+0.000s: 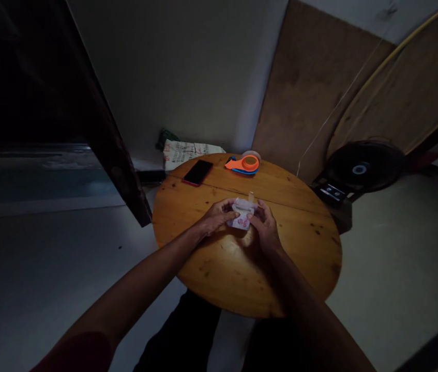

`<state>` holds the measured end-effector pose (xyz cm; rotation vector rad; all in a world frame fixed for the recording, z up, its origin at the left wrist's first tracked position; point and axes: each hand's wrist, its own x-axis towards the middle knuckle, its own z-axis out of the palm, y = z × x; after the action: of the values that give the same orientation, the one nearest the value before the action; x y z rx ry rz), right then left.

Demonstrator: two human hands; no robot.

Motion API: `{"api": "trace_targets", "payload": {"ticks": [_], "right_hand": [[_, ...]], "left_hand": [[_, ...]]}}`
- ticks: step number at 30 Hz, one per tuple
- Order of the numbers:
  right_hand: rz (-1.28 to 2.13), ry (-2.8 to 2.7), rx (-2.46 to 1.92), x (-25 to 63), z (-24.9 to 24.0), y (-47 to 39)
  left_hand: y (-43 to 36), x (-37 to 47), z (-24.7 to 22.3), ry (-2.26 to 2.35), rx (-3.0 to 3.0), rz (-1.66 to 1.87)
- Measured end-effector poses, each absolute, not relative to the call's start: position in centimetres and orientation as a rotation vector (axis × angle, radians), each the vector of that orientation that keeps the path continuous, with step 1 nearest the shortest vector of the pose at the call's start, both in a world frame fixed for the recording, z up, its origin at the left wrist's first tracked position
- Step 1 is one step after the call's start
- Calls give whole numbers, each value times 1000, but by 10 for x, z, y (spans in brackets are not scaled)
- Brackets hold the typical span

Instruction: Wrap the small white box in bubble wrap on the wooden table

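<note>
Between my two hands is a small white box (241, 222) with pinkish-red markings, held just over the round wooden table (219, 268). Its upper side looks folded or wrapped, and a short pale strip (251, 197) sticks up from its far edge. My left hand (221, 216) grips the box's left side, thumb on the near face. On the opposite side my right hand (265, 225) has its thumb pressed against the box and its fingers curled behind. The fingertips at the back are partly hidden.
An orange and blue tape dispenser (245, 164) lies at the table's far edge. Left of it rests a dark phone (198, 172) with a red edge. Behind the table is a printed white sack (191, 151). A black round fan-like appliance (360, 168) stands at the right.
</note>
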<state>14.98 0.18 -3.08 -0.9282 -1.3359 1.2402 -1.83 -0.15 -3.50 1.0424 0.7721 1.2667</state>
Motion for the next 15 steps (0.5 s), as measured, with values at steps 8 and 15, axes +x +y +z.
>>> {"api": "trace_targets", "payload": {"ticks": [8, 15], "right_hand": [[1185, -1443, -974, 146, -31, -1], [1163, -1486, -1027, 147, -29, -4]], "left_hand": [[-2, -19, -34, 671, 1032, 1208], [-4, -19, -35, 652, 1101, 1201]]}}
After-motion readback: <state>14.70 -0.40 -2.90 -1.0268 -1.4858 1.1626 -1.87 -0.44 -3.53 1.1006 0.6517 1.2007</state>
